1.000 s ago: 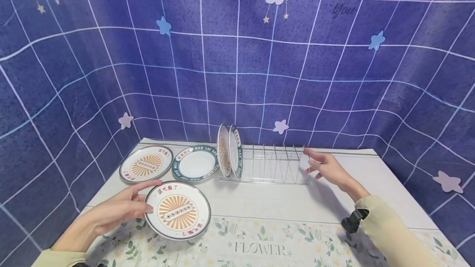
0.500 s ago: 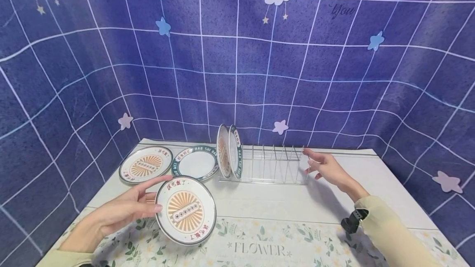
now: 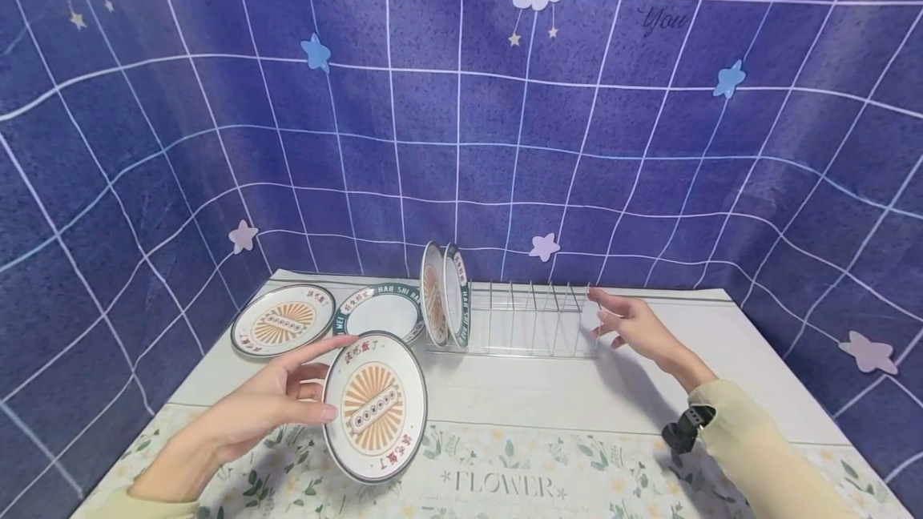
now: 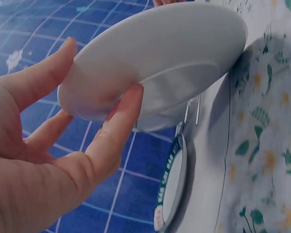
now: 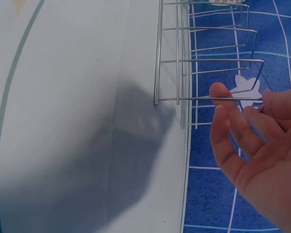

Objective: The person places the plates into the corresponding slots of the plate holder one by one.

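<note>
My left hand (image 3: pixel 263 403) pinches the left rim of a white plate (image 3: pixel 375 407) with an orange sunburst print. The plate is tilted up over the front of the table, its face toward the head camera. In the left wrist view its plain white underside (image 4: pixel 150 58) shows, with a finger against it. At the right end of a wire dish rack (image 3: pixel 534 355), my right hand (image 3: pixel 638 331) grips the end wire between thumb and fingers. Two plates stand upright in the rack's left slots: a sunburst plate (image 3: pixel 433 295) and a green-rimmed plate (image 3: pixel 457 295).
Another sunburst plate (image 3: pixel 283 320) lies flat at the table's back left. Beside it lies a green-rimmed plate (image 3: pixel 382 315), partly covered by the held plate and left fingers. A floral cloth (image 3: pixel 505 463) covers the table front. Blue grid-patterned curtain (image 3: pixel 461 102) encloses the back and sides.
My left hand has carried the sunburst plate a little to the right and turned it more upright, so its face looks narrower. The right hand keeps its place on the rack.
</note>
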`<state>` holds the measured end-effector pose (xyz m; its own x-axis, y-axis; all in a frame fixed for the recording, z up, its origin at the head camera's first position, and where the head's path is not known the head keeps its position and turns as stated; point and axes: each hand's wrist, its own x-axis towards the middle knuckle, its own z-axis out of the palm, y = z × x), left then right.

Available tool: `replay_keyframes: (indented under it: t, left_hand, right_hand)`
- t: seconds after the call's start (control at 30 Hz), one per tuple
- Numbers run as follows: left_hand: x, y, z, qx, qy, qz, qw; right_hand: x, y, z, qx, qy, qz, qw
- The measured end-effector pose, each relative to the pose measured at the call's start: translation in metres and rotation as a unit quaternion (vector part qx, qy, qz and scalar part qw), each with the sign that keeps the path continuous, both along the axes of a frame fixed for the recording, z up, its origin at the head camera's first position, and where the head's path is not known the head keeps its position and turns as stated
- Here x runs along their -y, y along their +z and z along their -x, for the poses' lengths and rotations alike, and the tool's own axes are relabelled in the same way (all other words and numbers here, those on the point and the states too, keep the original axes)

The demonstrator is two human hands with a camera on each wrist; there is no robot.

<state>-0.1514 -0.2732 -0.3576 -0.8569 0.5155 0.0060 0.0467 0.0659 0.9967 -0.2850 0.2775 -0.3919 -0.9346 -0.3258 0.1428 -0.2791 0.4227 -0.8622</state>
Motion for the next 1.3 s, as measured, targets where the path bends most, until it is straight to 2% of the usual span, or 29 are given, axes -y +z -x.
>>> replay_keyframes:
  t: [0.27,0.37,0.63,0.83,1.03,1.3]
  left_hand:
    - [-0.025,0.010,-0.007,-0.041,0.045,0.049,0.9970]
    - [-0.034,0.014,-0.009,-0.043,0.056,0.054,0.9960]
    - [-0.056,0.024,-0.012,-0.079,0.054,0.050,0.9941]
    - [-0.069,0.028,-0.009,-0.100,0.043,0.042,0.9932]
    - [-0.082,0.031,-0.004,-0.114,0.053,0.054,0.9906]
    - [-0.098,0.034,0.007,-0.127,0.072,0.046,0.9882]
  right_hand:
    - [-0.001,-0.003,0.001,0.004,-0.003,0.006,1.0000]
    - [0.000,-0.003,0.000,0.006,-0.001,0.013,0.9999]
    - [-0.001,-0.002,0.000,0.025,0.005,0.044,0.9987]
    - [-0.003,-0.003,0.000,0.026,0.009,0.050,0.9984]
    - [-0.003,-0.004,0.001,0.023,0.006,0.046,0.9987]
    - [-0.002,-0.006,0.001,0.021,0.003,0.042,0.9989]
